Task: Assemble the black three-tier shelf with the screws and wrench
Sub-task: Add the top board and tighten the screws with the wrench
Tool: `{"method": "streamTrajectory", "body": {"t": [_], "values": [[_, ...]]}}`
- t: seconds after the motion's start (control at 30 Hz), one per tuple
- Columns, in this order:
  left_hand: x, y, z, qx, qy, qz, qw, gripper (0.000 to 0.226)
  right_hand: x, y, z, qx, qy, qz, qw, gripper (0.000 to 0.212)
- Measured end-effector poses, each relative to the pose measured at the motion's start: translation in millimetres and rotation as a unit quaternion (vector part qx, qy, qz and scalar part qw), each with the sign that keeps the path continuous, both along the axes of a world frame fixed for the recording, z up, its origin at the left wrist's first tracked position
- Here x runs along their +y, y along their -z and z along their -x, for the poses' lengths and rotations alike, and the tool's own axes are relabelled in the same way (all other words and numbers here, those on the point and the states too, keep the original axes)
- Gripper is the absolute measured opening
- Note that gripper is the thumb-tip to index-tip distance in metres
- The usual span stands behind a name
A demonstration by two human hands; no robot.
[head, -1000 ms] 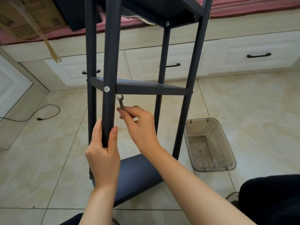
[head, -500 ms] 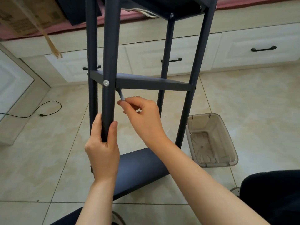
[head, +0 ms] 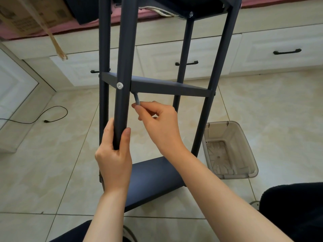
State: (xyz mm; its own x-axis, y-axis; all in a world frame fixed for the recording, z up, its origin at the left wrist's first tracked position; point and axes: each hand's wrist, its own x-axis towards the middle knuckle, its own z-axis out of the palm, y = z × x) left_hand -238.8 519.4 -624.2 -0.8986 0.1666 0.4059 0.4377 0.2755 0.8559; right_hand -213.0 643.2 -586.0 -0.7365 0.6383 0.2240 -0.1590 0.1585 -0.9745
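While the shelf (head: 167,88) stands upright on the tiled floor (head: 52,154), all four posts and three tiers are already joined, so the work appears to be at the tightening stage. Left hand (head: 114,159): its grip is wrapped round the near post (head: 125,67) below the middle tier (head: 171,87), steadying the frame. Right hand (head: 157,124): a narrow pinch of thumb and fingertips holds the lower end of the wrench (head: 136,98), whose upper end reaches just under the middle tier, right beside the post; the wrench head is hidden by the tier edge, so whether it is seated on a nut cannot be told. A screw (head: 119,85) shows on the outer face of the post at this joint, and a second one (head: 191,14) under the top tier. The step in hand is judged to be securing the middle-tier joint from inside. The next move likely calls for short swings of the wrench in the cramped corner, with the left hand resisting any twist of the post; slipping off the fastener is the main risk. Background: a clear bin (head: 229,151) just right of the shelf, white drawers (head: 262,55) behind, and a cable (head: 52,117) at left.
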Motion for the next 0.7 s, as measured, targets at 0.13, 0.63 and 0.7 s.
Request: {"method": "streamTrajectory", "body": {"t": [0.13,0.63,0.7], "values": [[-1,1,1,0.0,-0.002,0.003,1.0,0.053,1,2,1,-0.005,0.004,-0.004,1.0,0.014],[1,-1,-2,0.008,-0.005,-0.014,1.0,0.05,-1,5,29,0.032,0.07,-0.104,0.992,0.012],[1,0,-2,0.006,-0.007,-0.016,1.0,0.05,-2,8,34,0.044,0.087,-0.115,0.989,0.011]]}}
